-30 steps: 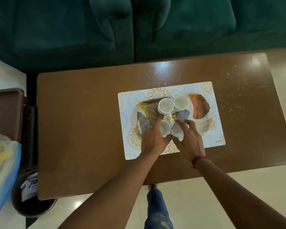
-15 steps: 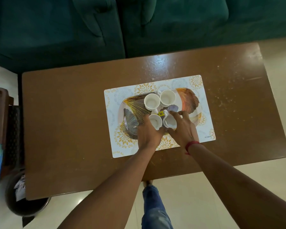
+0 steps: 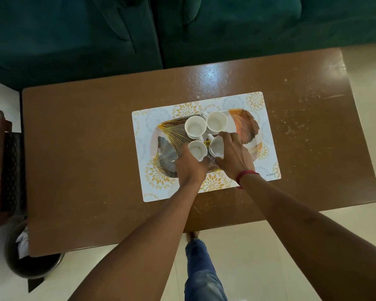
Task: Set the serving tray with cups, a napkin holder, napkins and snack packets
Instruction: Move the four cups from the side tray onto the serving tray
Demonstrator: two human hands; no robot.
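Legibly, KUBER on placemat point(image 3: 159, 118) — yellow sticker point(image 3: 207, 144), 00, among cups point(image 3: 195, 127)

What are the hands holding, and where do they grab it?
Each holds a white cup by its side: the left hand grips the near-left cup, the right hand wraps the near-right cup.

The bare left forearm point(image 3: 139, 246) and right forearm point(image 3: 302, 224) reach forward and converge. The left hand point(image 3: 191, 167), knuckles up, curls its fingers round a small white upright ceramic cup point(image 3: 197, 149). The right hand point(image 3: 233, 156), a red thread band point(image 3: 246, 175) at its wrist, grips a small white tilted ceramic cup point(image 3: 216, 147) beside it, fingers hooked over the rim
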